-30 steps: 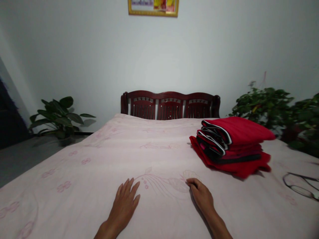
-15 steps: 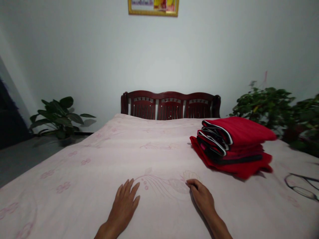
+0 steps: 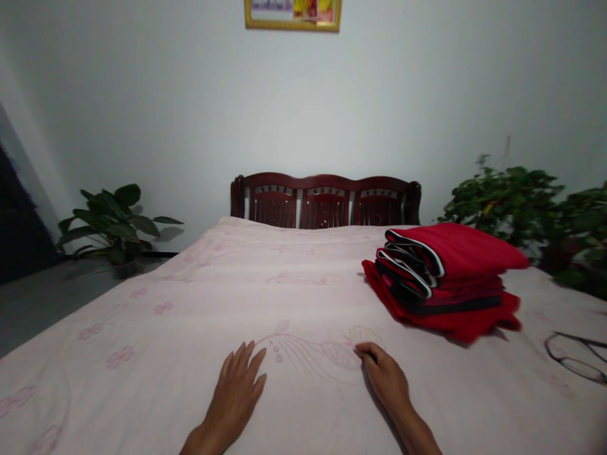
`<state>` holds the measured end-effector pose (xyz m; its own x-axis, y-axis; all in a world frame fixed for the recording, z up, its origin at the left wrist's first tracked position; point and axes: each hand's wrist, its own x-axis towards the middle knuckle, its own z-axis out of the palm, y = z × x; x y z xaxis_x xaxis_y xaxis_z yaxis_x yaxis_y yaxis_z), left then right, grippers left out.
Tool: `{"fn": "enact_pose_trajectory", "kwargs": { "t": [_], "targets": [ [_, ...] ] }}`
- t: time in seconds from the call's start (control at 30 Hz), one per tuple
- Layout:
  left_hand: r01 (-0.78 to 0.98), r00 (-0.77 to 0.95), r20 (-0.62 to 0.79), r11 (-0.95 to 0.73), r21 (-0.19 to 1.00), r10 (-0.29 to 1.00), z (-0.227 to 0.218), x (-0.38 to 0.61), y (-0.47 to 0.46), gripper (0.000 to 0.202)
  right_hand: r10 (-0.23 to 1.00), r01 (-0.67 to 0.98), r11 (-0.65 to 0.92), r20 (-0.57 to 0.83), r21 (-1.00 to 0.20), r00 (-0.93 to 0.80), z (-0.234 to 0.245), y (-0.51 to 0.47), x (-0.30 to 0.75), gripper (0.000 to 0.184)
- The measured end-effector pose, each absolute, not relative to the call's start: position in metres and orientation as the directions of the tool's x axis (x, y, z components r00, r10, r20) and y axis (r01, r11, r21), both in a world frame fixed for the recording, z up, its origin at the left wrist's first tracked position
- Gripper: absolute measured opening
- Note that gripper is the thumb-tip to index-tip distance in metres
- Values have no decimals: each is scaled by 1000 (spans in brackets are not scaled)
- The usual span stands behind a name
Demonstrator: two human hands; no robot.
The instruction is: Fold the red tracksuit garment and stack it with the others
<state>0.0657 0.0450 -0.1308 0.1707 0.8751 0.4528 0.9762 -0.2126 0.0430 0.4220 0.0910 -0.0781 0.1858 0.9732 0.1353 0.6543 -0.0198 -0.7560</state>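
My left hand [image 3: 237,387] lies flat on the pale pink flowered bedsheet [image 3: 199,341], palm down with its fingers slightly spread and nothing in it. To the right, my right hand [image 3: 383,373] rests on its side against the same sheet, fingers curled in and thumb side up; no object shows in it. Beyond the right hand, apart from it, sits a stack of folded red and black clothes [image 3: 459,249], some with white piping. The stack's lowest red piece spreads out wider than the rest.
Black-framed glasses [image 3: 576,354] lie on the sheet at the right edge. A dark red wooden headboard [image 3: 325,202] stands at the far end against the wall. Leafy plants [image 3: 111,218] grow at the left and more plants [image 3: 507,199] at the right. A gold picture frame [image 3: 293,26] hangs above.
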Motion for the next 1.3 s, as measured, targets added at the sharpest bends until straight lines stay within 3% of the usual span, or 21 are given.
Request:
{"fn": "enact_pose_trajectory", "kwargs": {
  "t": [1.0, 1.2, 1.3],
  "targets": [
    [981, 151, 381, -187, 60, 912, -117, 71, 42, 46, 969, 643, -9, 152, -766, 194, -77, 87, 421, 31],
    [982, 144, 357, -178, 63, 923, -118, 69, 43, 47, 947, 551, 151, 279, -821, 157, -65, 94, 424, 35],
    [982, 147, 357, -181, 63, 922, -120, 67, 44, 47, 860, 667, 272, 486, -693, 155, -20, 107, 434, 42]
  ]
}}
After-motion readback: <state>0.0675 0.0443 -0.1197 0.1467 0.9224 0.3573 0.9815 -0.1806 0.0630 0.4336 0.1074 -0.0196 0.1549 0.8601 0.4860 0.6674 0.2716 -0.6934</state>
